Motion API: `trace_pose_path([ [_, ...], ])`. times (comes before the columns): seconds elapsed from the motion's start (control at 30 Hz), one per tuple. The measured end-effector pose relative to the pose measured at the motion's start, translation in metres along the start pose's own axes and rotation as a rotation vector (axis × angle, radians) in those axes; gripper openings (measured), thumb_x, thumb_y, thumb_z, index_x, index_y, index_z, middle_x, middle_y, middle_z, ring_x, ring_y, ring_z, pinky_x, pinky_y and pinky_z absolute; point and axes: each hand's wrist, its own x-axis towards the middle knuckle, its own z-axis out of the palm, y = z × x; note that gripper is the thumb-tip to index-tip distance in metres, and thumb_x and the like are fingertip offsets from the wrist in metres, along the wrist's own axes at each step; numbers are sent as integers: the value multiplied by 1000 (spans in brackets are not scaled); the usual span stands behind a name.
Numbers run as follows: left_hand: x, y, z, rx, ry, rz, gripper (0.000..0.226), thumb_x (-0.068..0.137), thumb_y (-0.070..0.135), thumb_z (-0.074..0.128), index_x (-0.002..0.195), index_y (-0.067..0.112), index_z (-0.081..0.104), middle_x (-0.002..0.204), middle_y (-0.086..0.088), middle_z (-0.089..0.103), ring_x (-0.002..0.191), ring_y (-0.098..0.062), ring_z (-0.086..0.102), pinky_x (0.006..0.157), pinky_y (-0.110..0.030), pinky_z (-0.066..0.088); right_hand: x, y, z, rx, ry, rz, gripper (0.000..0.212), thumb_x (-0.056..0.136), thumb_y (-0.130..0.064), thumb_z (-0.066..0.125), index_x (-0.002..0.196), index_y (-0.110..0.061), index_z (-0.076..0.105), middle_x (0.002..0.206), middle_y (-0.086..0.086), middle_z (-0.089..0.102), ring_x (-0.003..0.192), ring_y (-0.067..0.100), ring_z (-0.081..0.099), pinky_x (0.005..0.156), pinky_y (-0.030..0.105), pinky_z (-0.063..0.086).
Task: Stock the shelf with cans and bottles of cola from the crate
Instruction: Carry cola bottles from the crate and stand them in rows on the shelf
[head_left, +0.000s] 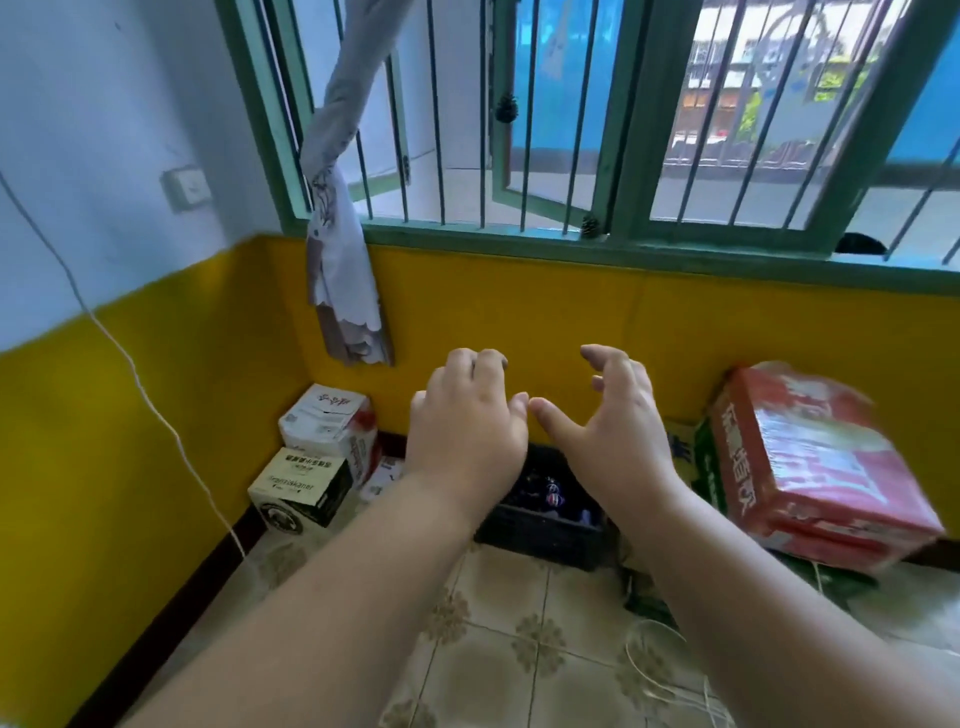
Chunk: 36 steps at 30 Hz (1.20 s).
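Item: black plastic crate (540, 535), on the tiled floor (519, 649) against the yellow wall, cola inside. Position: below and beyond both my hands. Left hand (462, 431), right hand (613, 431): fingers loosely curled, holding nothing, about equally near. Shelf: not visible.

Bright daylight is streaming through the green-framed barred window (597, 119) across the top. Motion blur is smearing the red plastic-wrapped carton (821, 467) at right; wide-angle distortion is bending the frame's edges.
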Motion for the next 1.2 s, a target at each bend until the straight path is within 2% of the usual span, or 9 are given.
trace_pose_path([
  [0.13, 29, -2, 35, -58, -72, 66, 40, 101, 41, 45, 135, 18, 49, 131, -2, 52, 114, -18, 52, 88, -31, 41, 29, 24, 7, -40, 15, 46, 73, 84, -49, 76, 144, -27, 41, 145, -1, 45, 131, 16, 46, 103, 39, 50],
  [0.33, 102, -26, 90, -126, -169, 145, 44, 103, 45, 38, 141, 22, 43, 141, 1, 47, 126, -16, 47, 100, -32, 40, 97, 39, 33, -126, 69, 113, 73, 85, -47, 75, 145, -25, 41, 144, 0, 46, 131, 16, 47, 104, 38, 49],
  [0.6, 197, -75, 148, -116, -307, 216, 51, 102, 51, 36, 143, 22, 41, 144, 0, 46, 130, -18, 46, 104, -34, 40, 174, 49, 90, -205, 54, 241, 77, 83, -52, 75, 146, -27, 39, 146, -2, 45, 132, 16, 48, 104, 42, 51],
  [1.0, 270, -97, 246, -115, -455, 176, 57, 98, 59, 38, 140, 20, 46, 137, 0, 53, 124, -18, 51, 98, -34, 45, 264, 130, 139, -230, -53, 370, 77, 83, -49, 76, 147, -28, 39, 147, -2, 46, 133, 17, 48, 104, 42, 50],
  [1.2, 321, -113, 307, -44, -493, 58, 54, 98, 56, 44, 140, 22, 45, 139, 1, 52, 126, -17, 50, 100, -35, 45, 344, 195, 184, -185, -210, 392, 75, 84, -49, 75, 146, -30, 38, 147, -2, 45, 134, 19, 48, 104, 44, 50],
])
